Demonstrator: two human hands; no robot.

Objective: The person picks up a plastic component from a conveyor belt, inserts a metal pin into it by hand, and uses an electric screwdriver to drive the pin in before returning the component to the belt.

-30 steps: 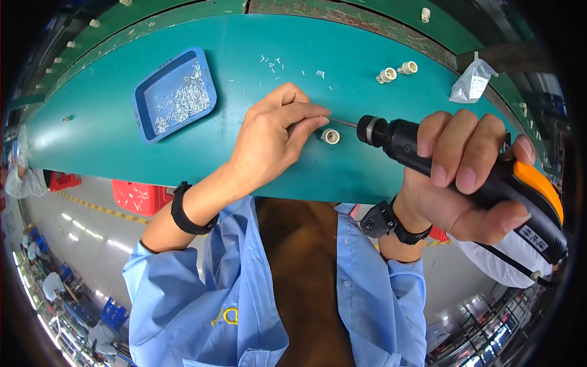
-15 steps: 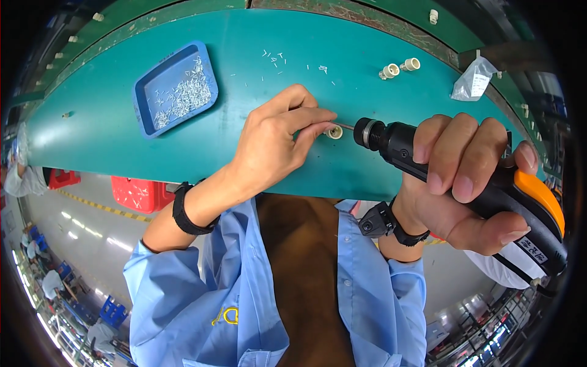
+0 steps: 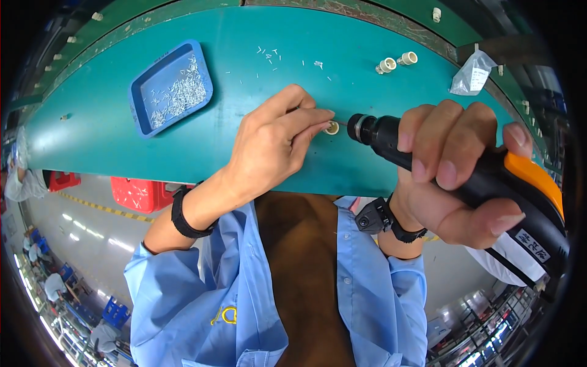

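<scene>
"Over the green work surface, where is the power screwdriver, and how is it gripped?"

"Right of centre, chuck directed left. The right hand is clamped around the black body; this wrap grip probably carries the weight and keeps the bit pointed at the left hand."

"State the left grip."

"Thumb and forefinger are drawn close together at the bit's tip, apparently to steady it. Whether a small part is clamped between them cannot be told; the fingertips hide it."

"What lies beneath?"

"One cream fitting, on the work surface at the left fingertips and partly covered by them, presumably placed within reach of both hands."

"Farther out?"

"Loose metal pieces lie beyond the left hand. Many more occupy the blue tray, whose walls presumably prevent scattering. Two spare fittings rest beyond the screwdriver, with a clear bag to their right."

"List the markings."

"Handle: a pale sticker with dark characters. Bag: a white printed label, too small to read. Blue shirt: yellow embroidery, partly lost in a fold"
</scene>
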